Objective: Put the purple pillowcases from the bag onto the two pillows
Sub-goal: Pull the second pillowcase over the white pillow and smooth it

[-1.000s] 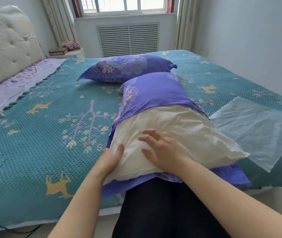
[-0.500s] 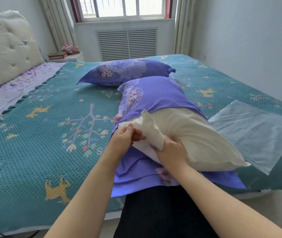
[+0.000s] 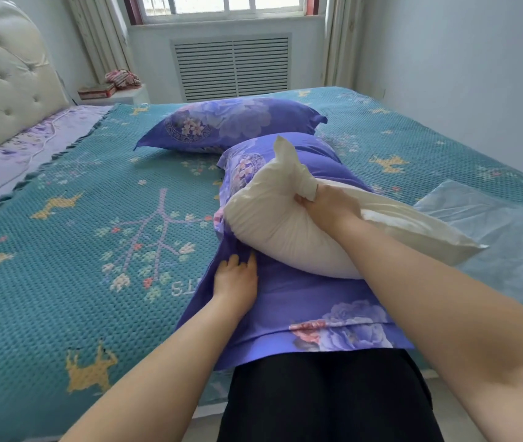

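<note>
A white pillow (image 3: 273,224) lies on the bed, its far half inside a purple flowered pillowcase (image 3: 311,301) whose open near end spreads flat towards me. My right hand (image 3: 327,205) grips the pillow's near corner, folded up and back over the pillow. My left hand (image 3: 236,275) rests on the pillowcase's lower layer at its left edge, fingertips tucked into the fabric under the pillow. A second pillow (image 3: 231,124), fully covered in a purple pillowcase, lies further back. The clear plastic bag (image 3: 505,231) lies flat at the right.
The teal patterned bedspread (image 3: 94,250) covers the bed. A tufted white headboard (image 3: 2,87) stands at the left. A nightstand (image 3: 116,94) with books sits by the window wall. My dark-clothed legs (image 3: 324,397) press against the bed's near edge.
My right hand has folded the pillow's near corner up and back. My left hand let go of the pillow and dropped onto the pillowcase's lower layer.
</note>
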`<state>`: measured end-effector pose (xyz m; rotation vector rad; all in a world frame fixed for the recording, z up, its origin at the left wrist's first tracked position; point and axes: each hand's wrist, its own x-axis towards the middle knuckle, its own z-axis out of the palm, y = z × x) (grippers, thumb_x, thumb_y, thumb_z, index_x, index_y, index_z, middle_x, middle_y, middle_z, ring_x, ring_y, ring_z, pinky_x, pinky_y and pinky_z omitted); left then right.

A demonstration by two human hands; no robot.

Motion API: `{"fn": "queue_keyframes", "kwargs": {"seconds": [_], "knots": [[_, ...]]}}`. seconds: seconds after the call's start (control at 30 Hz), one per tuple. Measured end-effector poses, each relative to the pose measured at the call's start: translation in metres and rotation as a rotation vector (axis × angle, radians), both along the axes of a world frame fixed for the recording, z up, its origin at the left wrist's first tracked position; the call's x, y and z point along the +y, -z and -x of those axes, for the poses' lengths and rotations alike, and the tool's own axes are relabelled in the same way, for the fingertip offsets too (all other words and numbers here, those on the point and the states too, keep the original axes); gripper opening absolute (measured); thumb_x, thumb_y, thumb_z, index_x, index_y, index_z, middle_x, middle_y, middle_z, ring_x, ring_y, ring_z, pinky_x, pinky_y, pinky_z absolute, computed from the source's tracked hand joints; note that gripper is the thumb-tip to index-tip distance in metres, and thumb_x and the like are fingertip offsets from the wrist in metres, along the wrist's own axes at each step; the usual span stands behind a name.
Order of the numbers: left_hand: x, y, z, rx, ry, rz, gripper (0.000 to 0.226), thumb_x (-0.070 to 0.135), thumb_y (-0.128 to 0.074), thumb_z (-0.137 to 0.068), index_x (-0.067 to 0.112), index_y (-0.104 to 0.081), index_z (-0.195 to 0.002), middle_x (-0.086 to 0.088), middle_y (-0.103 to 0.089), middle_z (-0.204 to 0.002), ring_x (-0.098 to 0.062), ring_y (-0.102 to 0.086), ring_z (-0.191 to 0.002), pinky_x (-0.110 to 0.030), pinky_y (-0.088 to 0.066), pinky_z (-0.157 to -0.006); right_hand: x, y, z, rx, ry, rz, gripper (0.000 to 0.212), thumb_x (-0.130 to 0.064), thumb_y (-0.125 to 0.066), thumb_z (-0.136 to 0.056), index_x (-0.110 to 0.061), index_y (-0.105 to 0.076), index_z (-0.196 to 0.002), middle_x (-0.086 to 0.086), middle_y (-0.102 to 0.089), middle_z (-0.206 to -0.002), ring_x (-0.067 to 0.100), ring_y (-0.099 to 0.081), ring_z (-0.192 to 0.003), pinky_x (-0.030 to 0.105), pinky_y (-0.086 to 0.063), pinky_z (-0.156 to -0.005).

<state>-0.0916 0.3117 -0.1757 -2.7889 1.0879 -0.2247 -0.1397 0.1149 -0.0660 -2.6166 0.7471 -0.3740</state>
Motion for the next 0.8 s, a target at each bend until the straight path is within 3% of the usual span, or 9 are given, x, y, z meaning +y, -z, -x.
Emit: {"fn": "queue_keyframes", "kwargs": {"seconds": [0.17, 0.23, 0.33, 0.43, 0.57, 0.63, 0.7, 0.73, 0.8], "knots": [[-0.014, 0.006, -0.026, 0.107, -0.089, 0.008, 0.055, 0.031, -0.038, -0.098, 0.007, -0.024, -0.145, -0.013, -0.055, -0.130, -0.031, -0.049, -0.117, -0.037, -0.038, -0.093, -0.014, 0.005, -0.021, 0.021, 0.066, -0.038, 0.054, -0.066, -0.029, -0.090, -0.031, -0.053, -0.123, 0.002, -0.062, -0.123, 0.026, -0.058, -0.110, 0.034, -0.036, -0.086], [-0.017, 0.007, -0.033, 0.167, -0.136, 0.021, 0.059, 0.036, -0.036, -0.099, 0.010, -0.019, -0.148, -0.016, -0.051, -0.134, -0.033, -0.049, -0.118, -0.037, -0.039, -0.093, -0.021, 0.007, -0.030, 0.031, 0.077, -0.125, 0.065, -0.075, -0.024, -0.082, -0.035, -0.050, -0.126, -0.002, -0.060, -0.125, 0.024, -0.055, -0.114, 0.033, -0.031, -0.088], [-0.022, 0.009, -0.042, 0.256, -0.219, 0.082, 0.058, 0.041, -0.035, -0.098, 0.015, -0.020, -0.147, -0.017, -0.055, -0.128, -0.035, -0.056, -0.111, -0.036, -0.042, -0.080, -0.026, 0.010, -0.040, 0.044, 0.096, -0.120, 0.063, -0.074, -0.029, -0.083, -0.032, -0.055, -0.122, 0.001, -0.063, -0.121, 0.026, -0.057, -0.113, 0.036, -0.035, -0.091], [-0.026, 0.004, -0.044, 0.314, -0.239, 0.116, 0.049, 0.044, -0.038, -0.097, 0.019, -0.033, -0.139, -0.015, -0.060, -0.121, -0.034, -0.059, -0.106, -0.033, -0.040, -0.071, -0.029, 0.016, -0.045, 0.017, 0.112, -0.113, 0.062, -0.074, -0.033, -0.083, -0.031, -0.058, -0.120, 0.002, -0.064, -0.120, 0.027, -0.057, -0.113, 0.038, -0.036, -0.091], [-0.028, -0.014, -0.017, 0.086, -0.118, 0.035, 0.043, 0.049, -0.056, -0.086, 0.020, -0.054, -0.118, -0.013, -0.048, -0.125, -0.032, -0.047, -0.112, -0.035, -0.040, -0.079, -0.031, 0.011, -0.045, 0.075, 0.060, 0.060, 0.046, -0.053, -0.042, -0.093, -0.013, -0.058, -0.109, 0.014, -0.065, -0.106, 0.031, -0.062, -0.096, 0.036, -0.040, -0.071], [-0.035, -0.021, 0.005, 0.011, 0.012, 0.065, 0.041, 0.049, -0.076, -0.066, 0.019, -0.066, -0.093, -0.011, -0.054, -0.107, -0.031, -0.054, -0.097, -0.032, -0.039, -0.066, -0.030, 0.008, -0.045, 0.086, 0.051, 0.095, 0.045, -0.051, -0.042, -0.094, -0.012, -0.059, -0.109, 0.014, -0.064, -0.106, 0.031, -0.062, -0.097, 0.035, -0.039, -0.070], [-0.045, -0.025, 0.024, -0.001, 0.080, 0.139, 0.039, 0.042, -0.086, -0.043, 0.019, -0.066, -0.068, -0.009, -0.057, -0.085, -0.030, -0.058, -0.076, -0.029, -0.040, -0.052, -0.026, 0.009, -0.048, 0.093, 0.026, 0.114, 0.045, -0.051, -0.042, -0.094, -0.013, -0.059, -0.110, 0.014, -0.065, -0.108, 0.031, -0.061, -0.098, 0.036, -0.039, -0.071], [-0.053, -0.027, 0.031, 0.057, 0.103, 0.179, 0.035, 0.037, -0.085, -0.047, 0.017, -0.066, -0.070, -0.009, -0.056, -0.087, -0.031, -0.058, -0.078, -0.031, -0.041, -0.054, -0.023, 0.009, -0.050, 0.088, 0.014, 0.102, 0.045, -0.052, -0.043, -0.093, -0.014, -0.060, -0.111, 0.012, -0.065, -0.110, 0.031, -0.061, -0.100, 0.036, -0.038, -0.073], [-0.071, -0.028, 0.047, 0.222, 0.101, 0.288, 0.030, 0.032, -0.073, -0.072, 0.012, -0.064, -0.092, -0.011, -0.051, -0.106, -0.033, -0.051, -0.100, -0.036, -0.041, -0.071, -0.016, 0.004, -0.052, 0.049, 0.003, 0.043, 0.044, -0.054, -0.043, -0.093, -0.021, -0.059, -0.117, 0.007, -0.064, -0.117, 0.029, -0.059, -0.106, 0.034, -0.035, -0.079]]}}
